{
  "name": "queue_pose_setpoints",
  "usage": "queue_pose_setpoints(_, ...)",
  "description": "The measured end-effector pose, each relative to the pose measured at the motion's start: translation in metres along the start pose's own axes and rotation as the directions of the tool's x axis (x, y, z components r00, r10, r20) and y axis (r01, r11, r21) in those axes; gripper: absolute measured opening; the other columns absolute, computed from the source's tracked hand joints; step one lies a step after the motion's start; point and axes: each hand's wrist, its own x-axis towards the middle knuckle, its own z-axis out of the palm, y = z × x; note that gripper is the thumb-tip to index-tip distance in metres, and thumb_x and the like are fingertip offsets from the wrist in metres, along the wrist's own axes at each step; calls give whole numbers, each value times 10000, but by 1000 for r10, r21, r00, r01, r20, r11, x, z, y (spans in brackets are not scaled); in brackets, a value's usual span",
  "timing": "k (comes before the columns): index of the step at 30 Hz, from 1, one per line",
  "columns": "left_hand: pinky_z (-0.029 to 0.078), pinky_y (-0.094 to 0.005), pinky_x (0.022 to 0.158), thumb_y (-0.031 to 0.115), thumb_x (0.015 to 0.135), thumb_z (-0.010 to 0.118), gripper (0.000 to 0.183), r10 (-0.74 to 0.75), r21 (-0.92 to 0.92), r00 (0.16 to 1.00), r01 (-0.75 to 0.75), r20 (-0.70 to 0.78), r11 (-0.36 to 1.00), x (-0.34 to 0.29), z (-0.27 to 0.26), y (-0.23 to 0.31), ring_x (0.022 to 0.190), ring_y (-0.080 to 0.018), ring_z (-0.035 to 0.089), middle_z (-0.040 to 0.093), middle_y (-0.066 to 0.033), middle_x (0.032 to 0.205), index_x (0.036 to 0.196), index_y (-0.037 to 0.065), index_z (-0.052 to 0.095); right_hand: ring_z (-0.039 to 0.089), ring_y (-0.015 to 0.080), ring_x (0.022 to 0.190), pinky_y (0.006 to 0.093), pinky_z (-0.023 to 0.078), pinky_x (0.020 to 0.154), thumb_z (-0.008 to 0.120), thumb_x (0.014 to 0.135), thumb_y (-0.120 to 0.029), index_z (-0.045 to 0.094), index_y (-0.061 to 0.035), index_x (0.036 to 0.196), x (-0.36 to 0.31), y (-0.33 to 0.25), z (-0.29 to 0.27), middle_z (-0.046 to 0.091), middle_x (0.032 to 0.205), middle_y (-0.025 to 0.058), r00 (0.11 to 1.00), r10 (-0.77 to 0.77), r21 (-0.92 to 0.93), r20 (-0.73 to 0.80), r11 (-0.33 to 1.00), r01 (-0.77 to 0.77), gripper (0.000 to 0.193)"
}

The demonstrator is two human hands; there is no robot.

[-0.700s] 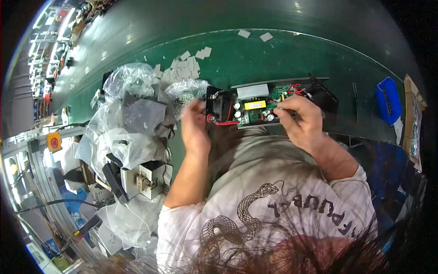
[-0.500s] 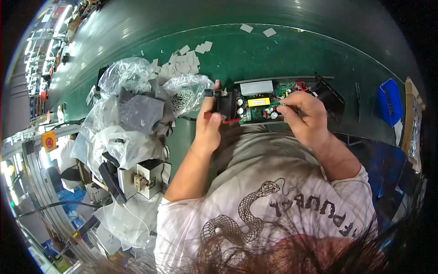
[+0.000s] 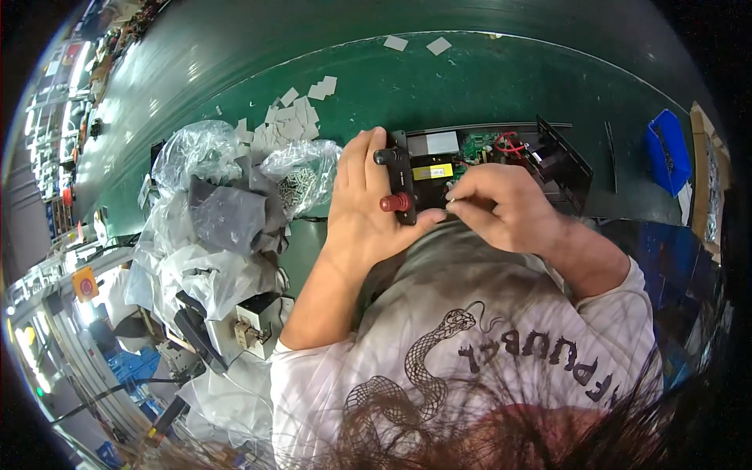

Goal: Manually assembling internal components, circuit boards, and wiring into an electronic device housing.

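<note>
A long open metal case with a green circuit board and a yellow-labelled part lies across the bench before me. At its left end stands a black end panel with a black terminal and a red terminal. My left hand is around this panel, long fingers behind it and thumb along the near side. My right hand pinches a small silvery piece, which looks like a screw, near the case's front edge by the left thumb. Another black end panel stands tilted at the right end.
A clear bag of screws lies left of my hand, beside crumpled plastic bags and scattered pale cards. Farther right are a thin dark strip, a blue bin and a cardboard box.
The left end panel has turned upright against the case, its terminals now facing left. My left hand has spread around it. My right hand has moved left and nearer, to the case's front edge.
</note>
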Motion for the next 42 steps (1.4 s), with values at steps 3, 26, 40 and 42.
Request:
queue_pose_setpoints(3, 395, -551, 1063, 592, 631, 836, 1178, 17, -27, 1000, -16, 16, 1000, 7, 0, -1, 1267, -498, 444, 438, -308, 1364, 1445, -93, 329, 642, 219, 642, 330, 482, 545, 728, 839, -31, 664, -34, 927, 2, 3, -2, 667, 805, 96, 998, -18, 3, 60, 1000, 18, 108)
queue_pose_setpoints(26, 429, -511, 1021, 324, 408, 909, 1195, 123, -221, 973, -78, 197, 972, 23, -6, -36, 1169, -451, 506, 489, -254, 1295, 1446, 12, 403, 637, 314, 676, 413, 488, 570, 737, 826, -77, 634, -61, 902, 2, 11, -8, 621, 769, 103, 973, -172, 47, 156, 985, 167, 129)
queue_pose_setpoints(40, 402, -501, 1041, 301, 383, 852, 1173, 214, -70, 961, -205, 174, 976, 38, -4, -24, 1192, -427, 490, 480, -224, 1314, 1430, 14, 407, 636, 344, 675, 444, 496, 569, 696, 815, -110, 608, -84, 854, 1, 12, -11, 628, 759, 97, 943, -247, 115, 223, 967, 226, 100)
queue_pose_setpoints(42, 395, -507, 1044, 304, 382, 851, 1174, 224, -69, 957, -215, 184, 974, 37, -4, -23, 1197, -429, 488, 475, -225, 1321, 1427, 8, 406, 634, 346, 670, 444, 496, 567, 694, 817, -117, 603, -87, 848, 0, 11, -11, 625, 755, 95, 944, -249, 102, 218, 968, 231, 100)
